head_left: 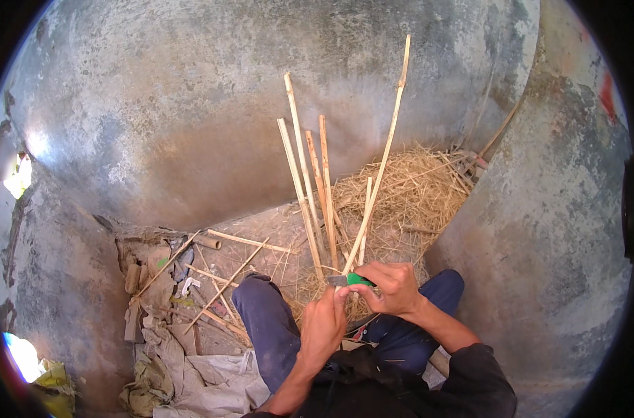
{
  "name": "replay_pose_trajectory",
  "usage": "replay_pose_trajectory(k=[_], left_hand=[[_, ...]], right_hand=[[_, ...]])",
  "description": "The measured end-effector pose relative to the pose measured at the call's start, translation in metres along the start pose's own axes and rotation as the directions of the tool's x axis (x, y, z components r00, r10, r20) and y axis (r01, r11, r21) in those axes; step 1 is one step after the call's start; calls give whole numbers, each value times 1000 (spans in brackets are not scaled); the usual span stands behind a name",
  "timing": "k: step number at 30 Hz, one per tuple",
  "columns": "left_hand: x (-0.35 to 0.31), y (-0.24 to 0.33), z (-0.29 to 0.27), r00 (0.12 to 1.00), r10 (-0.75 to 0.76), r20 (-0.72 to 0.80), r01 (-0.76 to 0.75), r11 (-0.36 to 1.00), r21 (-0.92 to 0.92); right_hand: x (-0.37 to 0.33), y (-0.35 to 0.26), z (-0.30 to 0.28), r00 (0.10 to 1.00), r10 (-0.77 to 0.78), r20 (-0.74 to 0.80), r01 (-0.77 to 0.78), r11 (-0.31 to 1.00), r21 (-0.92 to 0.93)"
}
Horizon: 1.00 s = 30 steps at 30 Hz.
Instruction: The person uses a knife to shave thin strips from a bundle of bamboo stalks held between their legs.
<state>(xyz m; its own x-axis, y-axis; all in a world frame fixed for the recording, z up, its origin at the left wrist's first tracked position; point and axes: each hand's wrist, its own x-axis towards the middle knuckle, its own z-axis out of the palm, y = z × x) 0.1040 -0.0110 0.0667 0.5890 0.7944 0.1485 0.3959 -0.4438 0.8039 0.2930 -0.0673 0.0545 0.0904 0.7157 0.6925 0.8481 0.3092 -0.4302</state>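
Note:
My right hand (395, 287) is closed around the green handle of a knife (359, 279). Its short metal blade points left, against or very near the lower end of a long pale bamboo stick (389, 139). My left hand (324, 320) pinches that lower end, thumb close to the blade; the fingers hide the stick's tip. The stick leans up and to the right, away from me. Beyond my hands several shorter bamboo sticks (299, 181) stand nearly upright, their lower ends on the ground.
A heap of straw-like shavings (411, 188) lies against the curved grey wall (191, 104). Left of my knees are loose sticks (226, 285), a hollow bamboo piece (207, 242), rubble and crumpled pale cloth (212, 380). Another wall (547, 230) rises close on the right.

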Motion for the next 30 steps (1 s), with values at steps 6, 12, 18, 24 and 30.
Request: replay_pose_trajectory(k=[6,12,18,24,30], left_hand=[[-41,-30,2,990,-69,126,64,997,49],[-32,-38,-5,989,-112,92,111,994,16],[-10,-21,-19,992,-115,54,117,992,-40],[2,-8,-8,999,-46,18,48,994,-98],[4,9,-6,999,25,-24,-26,998,-64]], right_hand=[[36,72,-48,923,327,-203,-349,934,-81],[22,78,-38,907,374,-195,-366,927,78],[-5,47,-9,969,241,-56,-233,965,122],[-15,7,8,995,44,91,-53,994,93],[-17,0,15,998,-5,55,0,996,86]])
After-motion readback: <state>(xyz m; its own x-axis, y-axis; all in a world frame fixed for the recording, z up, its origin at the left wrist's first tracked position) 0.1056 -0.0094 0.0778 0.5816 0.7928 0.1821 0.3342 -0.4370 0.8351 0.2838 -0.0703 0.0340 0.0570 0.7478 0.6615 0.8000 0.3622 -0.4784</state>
